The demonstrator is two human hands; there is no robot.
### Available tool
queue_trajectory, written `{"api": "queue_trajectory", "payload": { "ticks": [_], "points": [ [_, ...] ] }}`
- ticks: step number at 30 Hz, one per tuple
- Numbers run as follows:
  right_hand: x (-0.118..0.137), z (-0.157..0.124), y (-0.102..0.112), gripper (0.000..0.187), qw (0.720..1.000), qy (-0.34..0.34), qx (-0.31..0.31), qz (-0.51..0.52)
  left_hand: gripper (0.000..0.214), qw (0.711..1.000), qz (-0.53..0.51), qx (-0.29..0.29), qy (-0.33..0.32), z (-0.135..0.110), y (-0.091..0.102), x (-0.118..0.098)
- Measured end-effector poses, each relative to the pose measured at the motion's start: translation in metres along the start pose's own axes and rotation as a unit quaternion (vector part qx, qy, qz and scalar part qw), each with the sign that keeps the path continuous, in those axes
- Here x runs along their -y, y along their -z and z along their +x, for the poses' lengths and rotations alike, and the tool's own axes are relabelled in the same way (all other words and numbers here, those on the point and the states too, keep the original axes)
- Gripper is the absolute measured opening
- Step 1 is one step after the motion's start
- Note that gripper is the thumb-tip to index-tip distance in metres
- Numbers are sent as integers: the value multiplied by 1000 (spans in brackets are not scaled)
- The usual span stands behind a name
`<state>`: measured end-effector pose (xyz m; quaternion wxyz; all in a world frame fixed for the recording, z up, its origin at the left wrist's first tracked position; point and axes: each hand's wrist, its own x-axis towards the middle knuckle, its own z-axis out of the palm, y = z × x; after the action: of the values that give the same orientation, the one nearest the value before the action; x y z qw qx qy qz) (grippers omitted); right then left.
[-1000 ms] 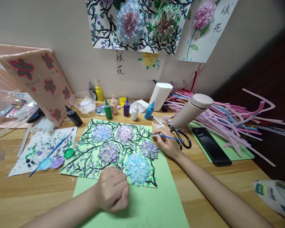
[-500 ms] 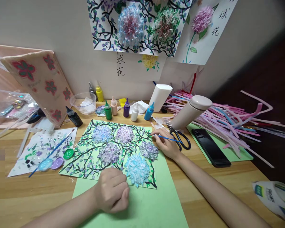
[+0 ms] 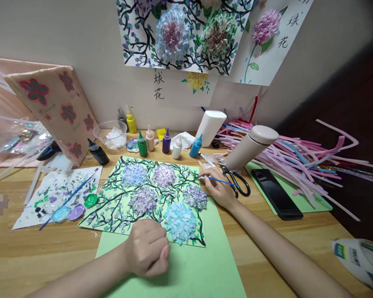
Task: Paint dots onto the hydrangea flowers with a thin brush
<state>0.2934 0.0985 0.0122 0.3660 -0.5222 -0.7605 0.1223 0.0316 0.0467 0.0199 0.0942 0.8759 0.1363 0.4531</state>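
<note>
A light green picture [image 3: 112,203] of paper ball flowers and dark painted branches lies flat on the wooden table. My right hand [image 3: 219,189] pinches a thin blue paintbrush [image 3: 225,181] with its tip at the picture's right edge. My left hand [image 3: 147,248] rests as a closed fist on the picture's near edge and the plain green sheet [image 3: 192,269] under it; nothing shows inside it.
Small paint bottles [image 3: 166,142] line the back. Black scissors [image 3: 238,182], a beige flask [image 3: 251,147], a black phone [image 3: 276,187] and a heap of pink paper strips [image 3: 301,155] lie on the right. A smeared palette sheet [image 3: 59,194] with another brush [image 3: 70,198] is on the left.
Nearly nothing has changed. The view has crept slightly; both hands hold their places and the brush stays at the picture's right edge.
</note>
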Motion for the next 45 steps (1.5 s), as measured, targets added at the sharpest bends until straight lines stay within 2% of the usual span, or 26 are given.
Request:
{"api": "queue_trajectory", "payload": {
  "ticks": [13, 17, 20, 22, 24, 26, 29, 31, 34, 37, 41, 45],
  "points": [
    [-3, -2, 0, 17, 1000, 11, -6, -3, 22, 1000, 18, -7, -3, -1, -1, -1],
    [-1, -6, 2, 16, 998, 17, -68, 10, 24, 999, 46, -6, -10, 0, -3, -2],
    [22, 2, 0, 16, 992, 16, -104, 66, 25, 997, 76, 2, -18, -3, -5, -3],
    [53, 15, -6, 16, 992, 25, -58, 112, 25, 996, 89, -8, -24, -5, -8, -3],
    [92, 33, -17, 18, 988, 48, 45, 138, 24, 994, 97, -34, -29, -6, -10, -2],
    [132, 51, -35, 20, 974, 85, 142, 156, 24, 993, 108, -37, -33, -8, -13, -2],
    [180, 73, -69, 21, 947, 158, 221, 172, 25, 991, 127, 29, -32, -8, -15, -4],
    [201, 82, -93, 20, 931, 207, 251, 163, 29, 989, 123, 81, -22, -6, -15, -5],
    [216, 89, -121, 19, 920, 244, 274, 139, 35, 983, 96, 157, 6, -3, -14, -7],
    [224, 94, -136, 19, 919, 230, 296, 121, 35, 975, 71, 209, 35, 0, -13, -8],
    [230, 97, -145, 18, 911, 226, 329, 100, 36, 976, 51, 204, 49, 1, -14, -7],
    [232, 97, -149, 18, 911, 225, 331, 99, 36, 976, 40, 205, 55, 0, -15, -8]
  ]
}}
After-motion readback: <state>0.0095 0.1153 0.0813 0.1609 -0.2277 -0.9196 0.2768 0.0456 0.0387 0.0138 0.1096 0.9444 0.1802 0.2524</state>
